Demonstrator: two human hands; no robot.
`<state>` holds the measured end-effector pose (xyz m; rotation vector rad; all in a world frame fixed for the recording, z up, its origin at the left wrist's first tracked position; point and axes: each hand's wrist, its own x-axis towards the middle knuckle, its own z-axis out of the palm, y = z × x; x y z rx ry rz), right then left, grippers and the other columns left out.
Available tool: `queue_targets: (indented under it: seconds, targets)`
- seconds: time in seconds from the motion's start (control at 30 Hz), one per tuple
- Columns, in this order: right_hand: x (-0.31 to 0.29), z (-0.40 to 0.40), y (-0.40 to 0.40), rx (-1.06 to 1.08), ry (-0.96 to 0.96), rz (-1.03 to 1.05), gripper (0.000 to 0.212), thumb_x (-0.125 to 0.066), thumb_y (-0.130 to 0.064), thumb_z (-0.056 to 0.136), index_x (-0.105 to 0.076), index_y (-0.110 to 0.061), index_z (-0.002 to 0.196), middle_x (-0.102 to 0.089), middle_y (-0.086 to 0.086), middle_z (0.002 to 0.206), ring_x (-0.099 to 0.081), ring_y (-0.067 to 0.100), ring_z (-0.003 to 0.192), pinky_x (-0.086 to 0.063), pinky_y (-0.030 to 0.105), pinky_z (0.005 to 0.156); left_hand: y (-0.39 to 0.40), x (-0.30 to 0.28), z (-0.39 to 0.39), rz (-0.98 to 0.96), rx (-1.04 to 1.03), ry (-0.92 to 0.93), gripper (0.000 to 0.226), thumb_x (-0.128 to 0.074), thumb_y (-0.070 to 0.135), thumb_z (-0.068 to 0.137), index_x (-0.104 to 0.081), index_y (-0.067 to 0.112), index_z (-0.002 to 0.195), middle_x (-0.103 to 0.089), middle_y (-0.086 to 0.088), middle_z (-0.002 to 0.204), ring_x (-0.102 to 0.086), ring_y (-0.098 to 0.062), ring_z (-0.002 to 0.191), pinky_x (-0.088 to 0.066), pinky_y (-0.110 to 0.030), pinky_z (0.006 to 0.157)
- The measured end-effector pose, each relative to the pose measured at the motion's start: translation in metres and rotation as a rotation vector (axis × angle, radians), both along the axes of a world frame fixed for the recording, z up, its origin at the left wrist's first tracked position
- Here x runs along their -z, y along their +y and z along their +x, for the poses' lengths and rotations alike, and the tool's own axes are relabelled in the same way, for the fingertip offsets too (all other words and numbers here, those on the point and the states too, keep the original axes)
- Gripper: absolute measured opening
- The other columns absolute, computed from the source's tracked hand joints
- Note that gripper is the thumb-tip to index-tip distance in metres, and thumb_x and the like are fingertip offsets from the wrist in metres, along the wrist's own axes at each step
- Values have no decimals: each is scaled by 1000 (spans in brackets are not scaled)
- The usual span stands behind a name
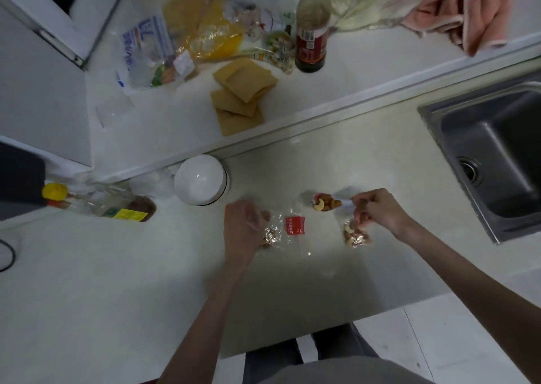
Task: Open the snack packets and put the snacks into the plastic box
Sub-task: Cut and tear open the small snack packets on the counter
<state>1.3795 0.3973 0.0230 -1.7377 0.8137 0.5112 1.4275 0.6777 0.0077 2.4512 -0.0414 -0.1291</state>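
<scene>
The left hand [241,225] is lying blurred over the left end of a clear snack packet [281,233] on the pale counter [117,281]; whether its fingers are pinching the film or only resting on it is too smeared to tell. The packet is showing a few nuts and a red label [295,225] near its middle. The right hand [377,211] is curling its fingers around the top of a second clear packet [355,235], which is hanging just below it with cashews and darker nuts bunched inside. Just left of that hand, a small heap of nuts [325,202] is sitting in what may be a clear plastic box, its walls hardly visible. A white bowl [200,178] is sitting beyond the left hand, and a steel sink [491,155], cut off by the frame edge, is lying to the right.
</scene>
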Motion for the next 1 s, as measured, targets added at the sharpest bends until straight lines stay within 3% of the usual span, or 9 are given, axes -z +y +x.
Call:
queue_targets:
  seconds: [0.13,0.3,0.6,0.73,0.87,0.93,1.0]
  targets:
    - [-64,14,-1,-102,-92,36,23,-44,7,87,-67,4,92,-62,7,52,-55,27,49,-54,29,48,-32,-34,-1,63,106,-76,22,-62,0,74,-58,20,84,-58,10,77,-55,-13,68,-33,-15,62]
    - [-137,22,1,-276,-185,-13,25,-50,-4,90,-67,8,76,-58,8,51,-43,20,43,-42,21,44,-57,-68,-3,29,179,-230,15,-59,0,80,-58,14,86,-59,4,76,-52,-15,69,-42,-32,70]
    - [-185,30,16,-370,-202,-86,24,-51,-5,87,-69,4,73,-55,4,46,-38,13,39,-38,21,42,-74,-102,-4,21,228,-322,35,-76,6,63,-59,13,92,-64,2,82,-61,-22,79,-40,-30,74]
    - [-200,34,26,-470,-184,-276,26,-51,-8,84,-72,-9,70,-59,1,44,-44,13,36,-41,18,40,-73,-108,-5,-5,217,-314,43,-78,3,55,-56,16,90,-57,7,78,-57,-19,75,-41,-30,71]
    - [-213,37,42,-583,-236,-471,24,-51,-11,82,-71,-4,70,-61,2,46,-49,8,31,-40,18,37,-71,-109,-5,3,234,-312,44,-79,4,57,-56,15,92,-57,5,80,-55,-16,75,-44,-33,71]
    - [-219,39,52,-662,-276,-578,26,-51,-12,80,-61,-1,58,-56,8,50,-50,15,37,-34,19,37,-71,-108,-5,16,240,-301,38,-78,7,63,-57,14,93,-60,2,81,-57,-18,77,-45,-34,72]
    - [-224,40,64,-748,-317,-666,30,-50,-10,77,-42,-6,49,-41,6,50,-37,13,41,-23,17,37,-71,-107,-7,-12,227,-283,33,-76,7,65,-56,14,90,-60,2,79,-58,-21,77,-45,-35,73]
